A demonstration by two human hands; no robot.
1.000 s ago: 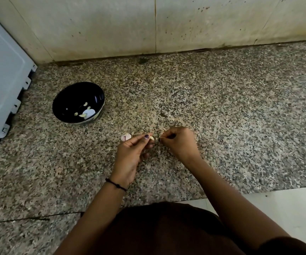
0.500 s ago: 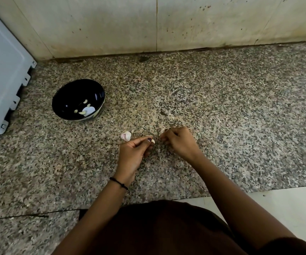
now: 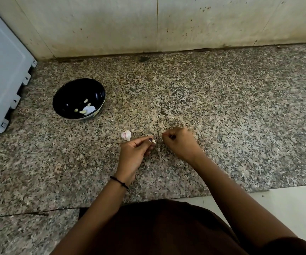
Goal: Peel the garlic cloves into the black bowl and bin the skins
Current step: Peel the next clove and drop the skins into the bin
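The black bowl stands on the speckled granite counter at the left, with several pale peeled cloves inside. My left hand pinches a small garlic clove between thumb and fingertips, just above the counter. My right hand is a little to the right of it, fingers curled with thumb and forefinger pressed together; whether a bit of skin is between them is too small to tell. A pink-white piece of garlic lies on the counter just left of my left hand.
A light grey appliance stands at the far left, close to the bowl. A stained wall runs along the back of the granite counter. A white surface lies below the counter's front edge at the right.
My two hands have drawn slightly apart, the right one shifting to the right away from the clove that the left still pinches. The bowl and the loose piece have not moved.
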